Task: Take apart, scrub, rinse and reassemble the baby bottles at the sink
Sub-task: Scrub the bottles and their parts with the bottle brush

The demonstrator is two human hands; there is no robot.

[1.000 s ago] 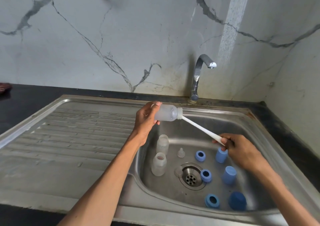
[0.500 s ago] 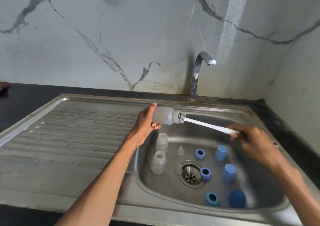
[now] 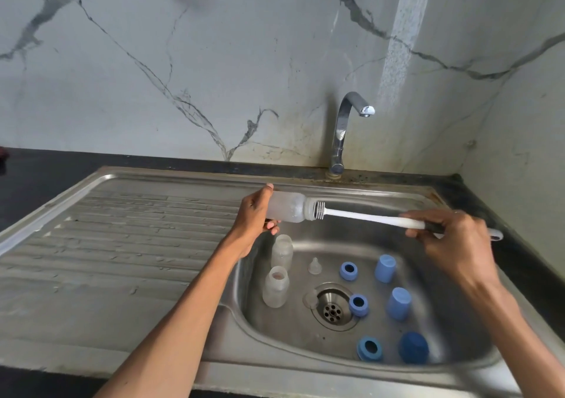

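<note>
Frosted plastic bottle (image 3: pixel 287 211), bristled brush (image 3: pixel 367 215) inside, steel sink (image 3: pixel 171 244)

Right hand (image 3: pixel 449 238) has drawn the brush (image 3: pixel 367 215) further out of the bottle (image 3: pixel 287 211)

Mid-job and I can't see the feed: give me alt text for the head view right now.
Over a stainless steel sink, the left hand holds a frosted clear plastic baby bottle sideways while the right hand grips a white long-handled bottle brush, bristles at the bottle's mouth. Two more clear bottles, blue rings and blue caps sit in the basin; no water shows at the chrome tap.
</note>
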